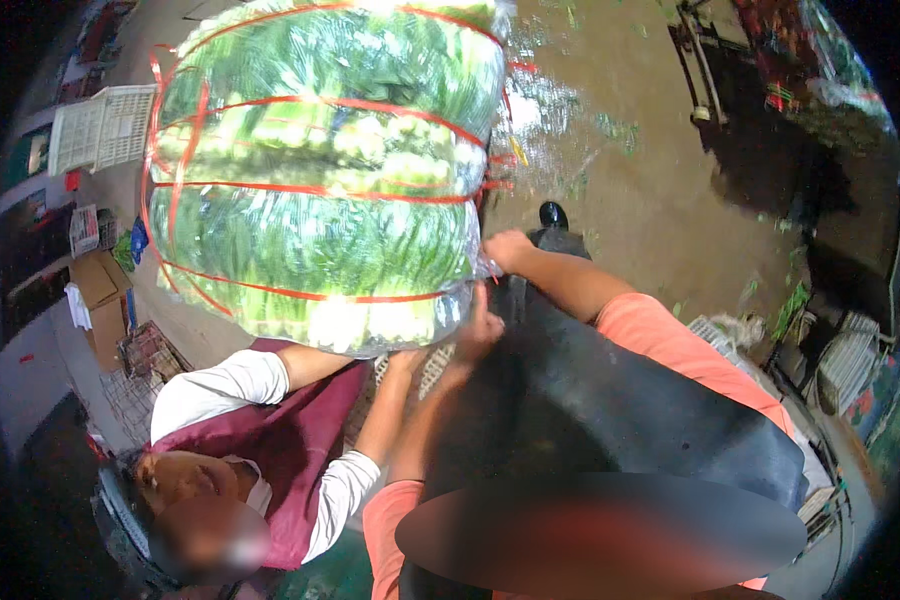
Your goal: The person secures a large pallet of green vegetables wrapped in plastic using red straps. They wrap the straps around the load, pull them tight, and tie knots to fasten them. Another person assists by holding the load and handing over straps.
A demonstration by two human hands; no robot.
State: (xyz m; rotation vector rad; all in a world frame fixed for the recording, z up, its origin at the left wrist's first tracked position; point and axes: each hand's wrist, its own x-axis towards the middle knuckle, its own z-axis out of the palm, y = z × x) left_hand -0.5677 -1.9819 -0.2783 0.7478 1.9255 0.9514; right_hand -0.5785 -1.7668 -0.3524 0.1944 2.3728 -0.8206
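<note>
A large bundle of green leafy vegetables (320, 170), wrapped in clear plastic and tied with red straps, fills the upper middle of the view. My right hand (506, 249) grips the plastic at the bundle's right edge. My left hand (478, 330) holds its lower right corner. I wear an orange shirt and a black apron (590, 400). On my left, another person in white sleeves and a maroon apron (290, 440) reaches up, with one hand (406, 360) under the bundle's bottom edge beside my left hand.
The brown floor (630, 170) is wet and strewn with leaf scraps. A white plastic crate (100, 125), a cardboard box (100, 292) and a wire crate (150, 352) stand at the left. A metal cart (708, 70) is at the upper right, and white crates (850, 362) at the right.
</note>
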